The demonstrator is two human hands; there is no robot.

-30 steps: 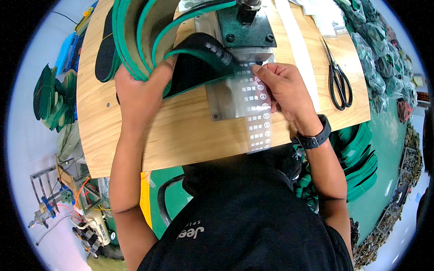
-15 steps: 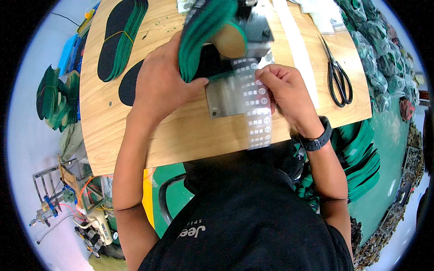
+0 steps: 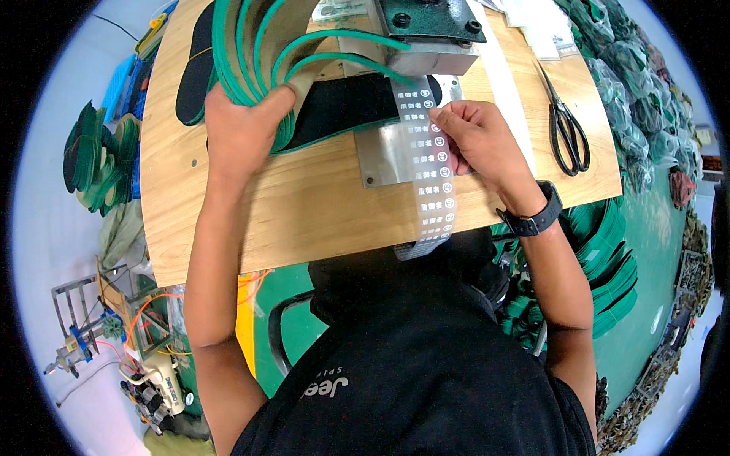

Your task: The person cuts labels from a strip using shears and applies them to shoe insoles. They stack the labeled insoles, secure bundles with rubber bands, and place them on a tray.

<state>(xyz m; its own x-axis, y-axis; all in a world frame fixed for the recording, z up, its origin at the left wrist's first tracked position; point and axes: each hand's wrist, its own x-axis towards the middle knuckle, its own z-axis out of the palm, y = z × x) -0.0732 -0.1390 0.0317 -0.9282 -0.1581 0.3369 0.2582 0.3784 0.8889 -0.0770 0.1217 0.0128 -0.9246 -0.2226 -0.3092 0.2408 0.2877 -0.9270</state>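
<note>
My left hand (image 3: 239, 129) is closed around a bundle of green-edged insoles (image 3: 228, 53), whose layers fan apart and curve to the right. One black-topped insole (image 3: 342, 106) stretches from the bundle across a metal plate (image 3: 380, 156), below the metal block of a small press (image 3: 433, 57). Between thumb and fingers, my right hand (image 3: 479, 140) pinches a clear strip of printed labels (image 3: 432, 186). Its upper end overlaps the tip of the black insole, and its lower end hangs over the table's front edge. Whether the strip touches the insole, I cannot tell.
Black-handled scissors (image 3: 566, 133) lie on the wooden table (image 3: 304, 235) at the right, beside a long white strip (image 3: 517, 114). A banded insole stack (image 3: 196, 72) rests at the left. Bagged insoles (image 3: 627, 99) are heaped beyond the right edge, with more insoles (image 3: 604, 258) below.
My left hand has shifted slightly left, and the insole bundle has swung left and fanned open. A black insole now reaches under the strip's upper end. My right hand has barely moved.
</note>
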